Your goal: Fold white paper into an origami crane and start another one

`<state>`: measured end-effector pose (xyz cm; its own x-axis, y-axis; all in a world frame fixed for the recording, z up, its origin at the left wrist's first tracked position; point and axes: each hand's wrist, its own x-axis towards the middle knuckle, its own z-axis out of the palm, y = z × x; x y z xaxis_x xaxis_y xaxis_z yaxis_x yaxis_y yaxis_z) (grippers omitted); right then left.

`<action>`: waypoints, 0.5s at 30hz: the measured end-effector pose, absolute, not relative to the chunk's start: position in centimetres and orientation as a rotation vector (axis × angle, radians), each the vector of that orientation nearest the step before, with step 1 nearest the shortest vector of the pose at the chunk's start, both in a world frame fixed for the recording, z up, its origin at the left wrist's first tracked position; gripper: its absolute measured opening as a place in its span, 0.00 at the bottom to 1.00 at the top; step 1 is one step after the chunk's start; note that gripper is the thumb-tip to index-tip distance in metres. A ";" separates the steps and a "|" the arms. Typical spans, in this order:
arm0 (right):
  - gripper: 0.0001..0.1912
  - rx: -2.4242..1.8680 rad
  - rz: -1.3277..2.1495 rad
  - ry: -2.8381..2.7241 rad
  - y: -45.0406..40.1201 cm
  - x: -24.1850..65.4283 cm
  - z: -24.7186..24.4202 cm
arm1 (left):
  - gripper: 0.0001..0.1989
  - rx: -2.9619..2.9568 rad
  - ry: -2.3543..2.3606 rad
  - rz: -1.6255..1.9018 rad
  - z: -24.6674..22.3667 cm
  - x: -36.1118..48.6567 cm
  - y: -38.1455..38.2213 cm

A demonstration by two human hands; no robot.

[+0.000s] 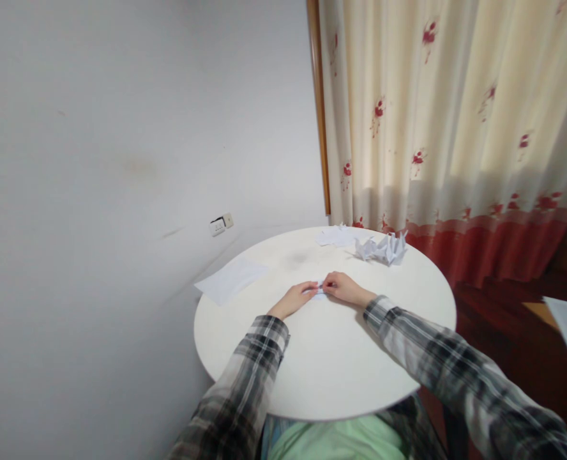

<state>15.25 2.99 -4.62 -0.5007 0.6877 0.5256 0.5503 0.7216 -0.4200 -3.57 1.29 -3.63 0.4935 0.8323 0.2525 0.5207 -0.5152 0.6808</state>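
Plaid sleeves [255, 364] are nearest, reaching over the round white table [336, 364]. Near its middle, a small white paper [320, 291] sits between the left hand [295, 299] and the right hand [345, 287]. Fingers of both touch it, bent and close together, but I cannot tell if they pinch it or just press. Holding one side still and using soft, even pushes should keep its edges neat. Farther out, a flat sheet [230, 280] lies left; pointy paper shapes [384, 249] stand far right.
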 end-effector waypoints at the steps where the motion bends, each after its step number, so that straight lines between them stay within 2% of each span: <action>1: 0.07 -0.940 0.257 -2.242 2.9 15.2 -4.6 | 0.16 2.202 1.100 0.800 -3.6 -3.5 1.2; 15: 0.07 -1.104 0.436 -2.195 2.7 14.6 -4.5 | 0.09 2.251 1.137 1.006 -4.3 -3.1 2.0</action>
